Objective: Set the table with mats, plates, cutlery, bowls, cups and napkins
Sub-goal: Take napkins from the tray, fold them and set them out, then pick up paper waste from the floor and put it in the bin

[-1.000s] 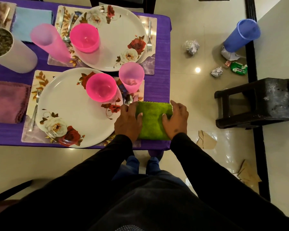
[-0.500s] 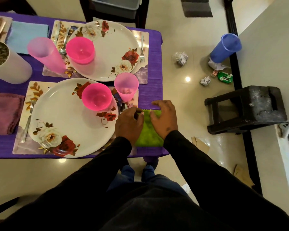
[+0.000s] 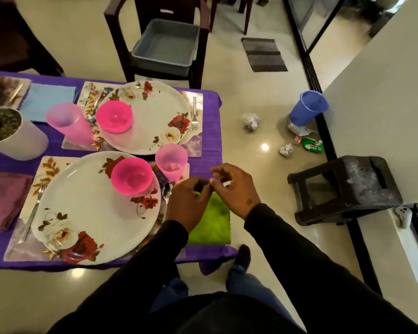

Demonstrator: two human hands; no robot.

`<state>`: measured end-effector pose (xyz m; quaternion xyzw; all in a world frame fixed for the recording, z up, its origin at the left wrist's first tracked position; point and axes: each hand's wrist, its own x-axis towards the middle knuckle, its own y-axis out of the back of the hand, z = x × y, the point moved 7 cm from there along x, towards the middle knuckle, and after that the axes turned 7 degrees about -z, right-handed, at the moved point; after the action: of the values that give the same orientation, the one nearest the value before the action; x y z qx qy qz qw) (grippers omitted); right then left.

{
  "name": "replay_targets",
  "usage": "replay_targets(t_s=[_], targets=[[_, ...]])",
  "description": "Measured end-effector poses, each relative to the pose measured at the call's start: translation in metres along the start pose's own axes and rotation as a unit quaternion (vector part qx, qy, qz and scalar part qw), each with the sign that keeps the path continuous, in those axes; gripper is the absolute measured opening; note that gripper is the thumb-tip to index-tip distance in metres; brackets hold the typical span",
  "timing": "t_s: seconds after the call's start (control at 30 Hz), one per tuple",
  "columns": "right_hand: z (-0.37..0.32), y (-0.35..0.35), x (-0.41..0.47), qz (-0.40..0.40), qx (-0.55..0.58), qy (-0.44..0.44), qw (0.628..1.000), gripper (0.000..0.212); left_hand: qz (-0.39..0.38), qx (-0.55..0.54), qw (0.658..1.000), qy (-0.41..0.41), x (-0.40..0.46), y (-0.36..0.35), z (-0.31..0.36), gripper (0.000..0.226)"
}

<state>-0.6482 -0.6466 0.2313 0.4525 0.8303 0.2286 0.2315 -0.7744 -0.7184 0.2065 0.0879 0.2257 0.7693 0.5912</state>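
A folded green napkin [image 3: 212, 224] lies on the purple tablecloth [image 3: 209, 160] at the table's near right corner, right of the near floral plate [image 3: 87, 213]. My left hand [image 3: 187, 204] hovers over the napkin's far left corner with curled fingers; whether it pinches the cloth is hidden. My right hand [image 3: 235, 188] is just above the far edge, fingers loosely apart and fingertips meeting the left hand's. A pink bowl [image 3: 130, 175] sits on that plate, with a pink cup [image 3: 171, 162] and a spoon [image 3: 166, 191] beside it and a fork [image 3: 35, 208] on the left.
A second setting lies behind, with a plate [image 3: 155, 121], bowl [image 3: 114, 115], cup [image 3: 68, 122] and fork [image 3: 194, 112]. A maroon napkin [image 3: 3, 198], a blue napkin [image 3: 48, 100] and a white pot [image 3: 15, 138] are on the left. A chair holding a grey tub [image 3: 167, 44], a black stool [image 3: 343, 189] and floor litter [image 3: 251, 120] are nearby.
My hands slid from the napkin's two sides to its far end and now rise off it, fingertips together. The camera tilted up, showing more floor and the chair.
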Motion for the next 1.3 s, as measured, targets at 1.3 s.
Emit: replay_targets(t_s=[1.3], targets=[[0.305,0.331,-0.059,0.095,0.118,-0.150,0.977,0.021,-0.302,0.058,0.952,-0.004,0.088,-0.400,0.222,0.010]])
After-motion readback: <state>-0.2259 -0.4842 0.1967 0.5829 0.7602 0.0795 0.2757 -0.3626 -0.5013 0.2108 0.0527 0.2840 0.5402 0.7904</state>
